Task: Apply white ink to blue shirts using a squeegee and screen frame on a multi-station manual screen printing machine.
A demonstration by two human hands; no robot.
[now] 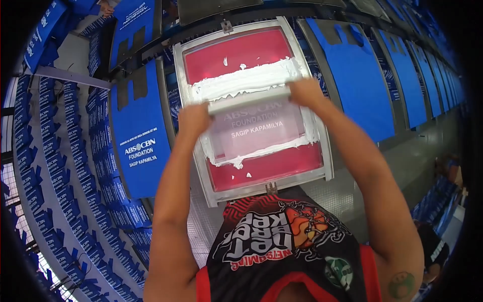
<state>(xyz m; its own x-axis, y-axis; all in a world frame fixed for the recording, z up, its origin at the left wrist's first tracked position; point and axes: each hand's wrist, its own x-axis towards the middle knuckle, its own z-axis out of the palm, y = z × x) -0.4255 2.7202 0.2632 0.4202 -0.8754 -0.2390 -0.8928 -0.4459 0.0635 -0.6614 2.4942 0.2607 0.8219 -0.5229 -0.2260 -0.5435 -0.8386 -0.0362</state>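
Both my hands grip a pale squeegee [246, 99] lying across a framed printing screen [236, 48] with a red border area: my left hand [196, 118] is closed on its left end, my right hand [302, 93] on its right. Thick white ink [236, 73] is banded above the bar, with another streak [271, 146] low on the screen. Between them, a translucent pinkish stencil area [261, 138] shows lettering. The metal frame [324, 156] has clamps at top and bottom. My fingertips are partly hidden and slightly blurred.
Blue fabric pieces on dark boards [367, 90] run in a row to the right; another board [141, 126] sits close left. Many blue printed pieces [58, 151] lie in columns at far left. Another person's hand [106, 9] shows at top left, and a dark-clothed person [432, 246] at lower right.
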